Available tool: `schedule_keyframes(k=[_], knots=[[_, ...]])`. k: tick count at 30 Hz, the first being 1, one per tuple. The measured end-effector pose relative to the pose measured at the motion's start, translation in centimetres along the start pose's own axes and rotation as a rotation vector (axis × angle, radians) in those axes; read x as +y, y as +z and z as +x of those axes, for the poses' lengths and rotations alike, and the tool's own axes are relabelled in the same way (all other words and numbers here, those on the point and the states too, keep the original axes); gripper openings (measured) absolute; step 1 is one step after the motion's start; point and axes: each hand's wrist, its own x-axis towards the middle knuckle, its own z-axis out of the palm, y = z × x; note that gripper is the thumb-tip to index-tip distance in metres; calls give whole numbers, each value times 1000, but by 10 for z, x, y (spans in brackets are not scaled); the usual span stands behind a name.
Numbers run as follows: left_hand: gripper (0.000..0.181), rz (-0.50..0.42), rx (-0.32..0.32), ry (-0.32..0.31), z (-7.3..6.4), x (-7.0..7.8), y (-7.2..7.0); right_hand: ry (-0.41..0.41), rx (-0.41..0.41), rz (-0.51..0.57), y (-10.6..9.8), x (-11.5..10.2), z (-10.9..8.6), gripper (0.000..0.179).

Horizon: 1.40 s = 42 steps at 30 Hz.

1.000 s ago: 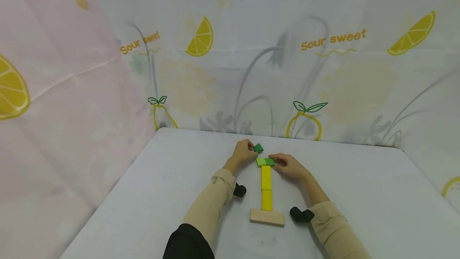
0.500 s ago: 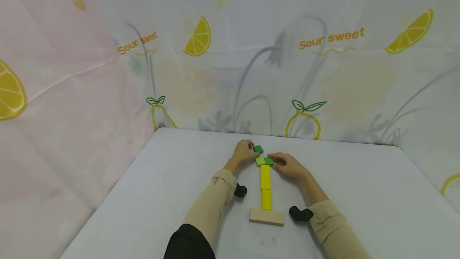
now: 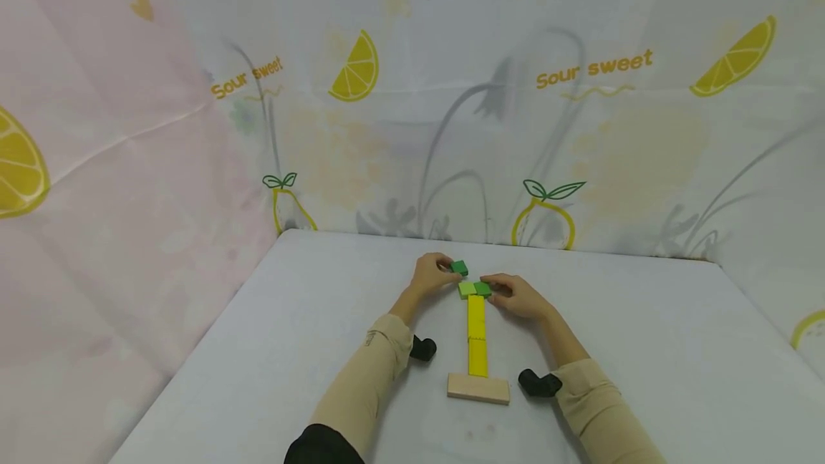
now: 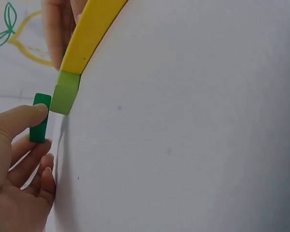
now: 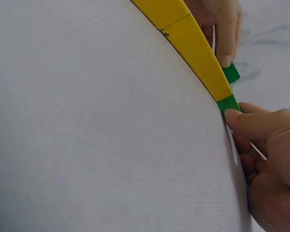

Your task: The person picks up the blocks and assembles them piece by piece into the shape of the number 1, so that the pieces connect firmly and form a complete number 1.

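My left hand (image 3: 430, 274) pinches a dark green block (image 3: 459, 268) between thumb and fingers, just beyond the row's far end. In the left wrist view that dark green block (image 4: 40, 118) stands on edge beside a light green block (image 4: 65, 93). A light green block (image 3: 467, 290) and a mid-green block (image 3: 483, 289) lie side by side at the far end of two yellow blocks (image 3: 477, 335) set end to end. My right hand (image 3: 520, 296) grips the mid-green block at its right side; its thumb (image 5: 233, 115) rests on it in the right wrist view.
A plain wooden block (image 3: 478, 388) lies crosswise at the near end of the yellow blocks. Everything sits on a white table (image 3: 258, 364). Behind it hangs a lemon-print cloth (image 3: 412, 127). Black wrist-worn pieces (image 3: 423, 349) show beside both sleeves.
My left hand and forearm have shifted slightly left and nearer, carrying the dark green block along, and the block's tilt has changed. The right hand and the block row look unchanged.
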Motion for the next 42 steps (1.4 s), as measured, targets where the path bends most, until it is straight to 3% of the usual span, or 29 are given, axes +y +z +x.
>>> schedule_keyframes(k=[5, 13, 18, 42], knots=[[33, -10, -36, 8, -10, 0, -9, -15, 6, -5, 1, 0, 0, 38], [32, -46, 0, 4, -24, -6, -25, -26, 6, -9, 1, -2, 0, 38], [32, -34, -44, -19, -28, -10, -31, -30, 10, -15, 1, -2, 0, 37], [30, 44, -96, 32, -39, -5, -23, -6, 7, -21, 2, 6, 1, 39]])
